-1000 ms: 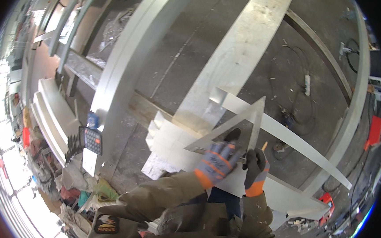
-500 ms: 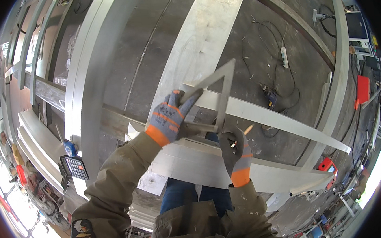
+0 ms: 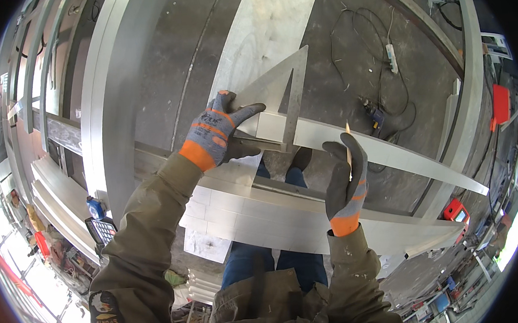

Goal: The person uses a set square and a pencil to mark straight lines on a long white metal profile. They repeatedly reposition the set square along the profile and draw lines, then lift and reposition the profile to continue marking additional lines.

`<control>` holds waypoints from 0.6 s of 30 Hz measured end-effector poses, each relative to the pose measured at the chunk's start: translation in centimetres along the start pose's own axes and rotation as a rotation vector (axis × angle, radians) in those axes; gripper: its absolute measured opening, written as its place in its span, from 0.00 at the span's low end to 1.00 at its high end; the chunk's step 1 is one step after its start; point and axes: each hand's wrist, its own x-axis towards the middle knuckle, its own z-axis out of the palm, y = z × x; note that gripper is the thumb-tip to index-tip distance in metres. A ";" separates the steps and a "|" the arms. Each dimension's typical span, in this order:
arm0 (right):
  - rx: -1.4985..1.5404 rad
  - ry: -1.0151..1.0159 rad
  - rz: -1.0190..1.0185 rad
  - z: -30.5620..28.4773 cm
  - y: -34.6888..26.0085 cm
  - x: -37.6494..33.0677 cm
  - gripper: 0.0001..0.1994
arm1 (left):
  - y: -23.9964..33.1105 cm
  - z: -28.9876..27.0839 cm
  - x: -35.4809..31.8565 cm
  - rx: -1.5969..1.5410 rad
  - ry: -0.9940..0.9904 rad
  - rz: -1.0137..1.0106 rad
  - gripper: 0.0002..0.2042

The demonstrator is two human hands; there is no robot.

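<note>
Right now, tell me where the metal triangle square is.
In the head view, the metal triangle square sits just above centre, resting on the long metal strip. The left hand presses its left corner, while the right hand holds a pencil lower right.

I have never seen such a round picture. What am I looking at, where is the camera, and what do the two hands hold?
The camera sits on a person's head and looks down, so the wide lens bends straight edges. You see that person's own gloved hands. The left hand presses a metal triangle square onto a long pale metal strip. The right hand holds a pencil in its fingers, just above the strip. Below are the person's legs, the concrete floor and a power cable.
</note>
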 end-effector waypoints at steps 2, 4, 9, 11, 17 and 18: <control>-0.049 0.006 -0.056 0.3 0.5 0.7 0.17 | -0.1 0.0 0.1 0.011 0.010 0.024 0.41; -0.085 0.013 -0.080 0.6 1.0 1.1 0.17 | -0.2 -0.1 0.2 0.028 0.012 0.040 0.41; -0.033 0.032 -0.019 1.7 1.6 1.1 0.16 | -0.2 -0.5 0.3 -0.002 -0.006 0.039 0.39; -0.011 0.035 0.017 2.1 1.7 1.1 0.15 | -0.2 -0.4 0.4 -0.015 -0.009 0.038 0.39; 0.021 0.096 0.007 2.9 2.0 1.0 0.13 | -0.4 0.1 0.5 0.031 0.003 0.038 0.38; 0.021 0.100 -0.002 3.0 2.0 1.0 0.13 | -0.4 0.2 0.5 0.037 0.007 0.041 0.39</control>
